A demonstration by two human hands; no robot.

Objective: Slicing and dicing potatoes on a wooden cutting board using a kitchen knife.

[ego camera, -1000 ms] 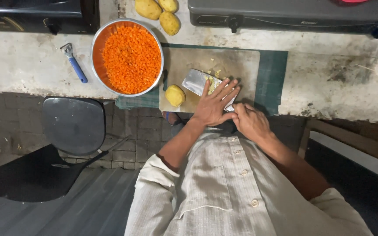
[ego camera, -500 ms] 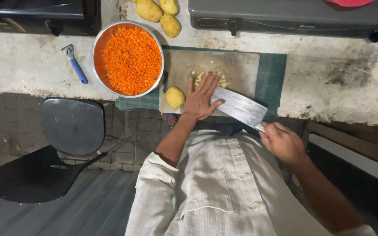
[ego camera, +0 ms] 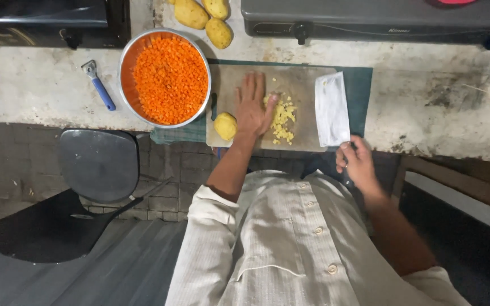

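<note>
While left hand (ego camera: 254,107) lies flat, open on board (ego camera: 301,79) beside dice (ego camera: 282,118), right hand (ego camera: 357,164) grips cleaver (ego camera: 332,109) handle at near worktop edge. Half potato (ego camera: 225,125) at board's near-left corner. Risk: blade swings toward spread fingers; potato rolls off.

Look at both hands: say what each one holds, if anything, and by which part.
The right hand grips the cleaver by its handle. The left hand holds nothing, lying flat beside the diced potato.
</note>
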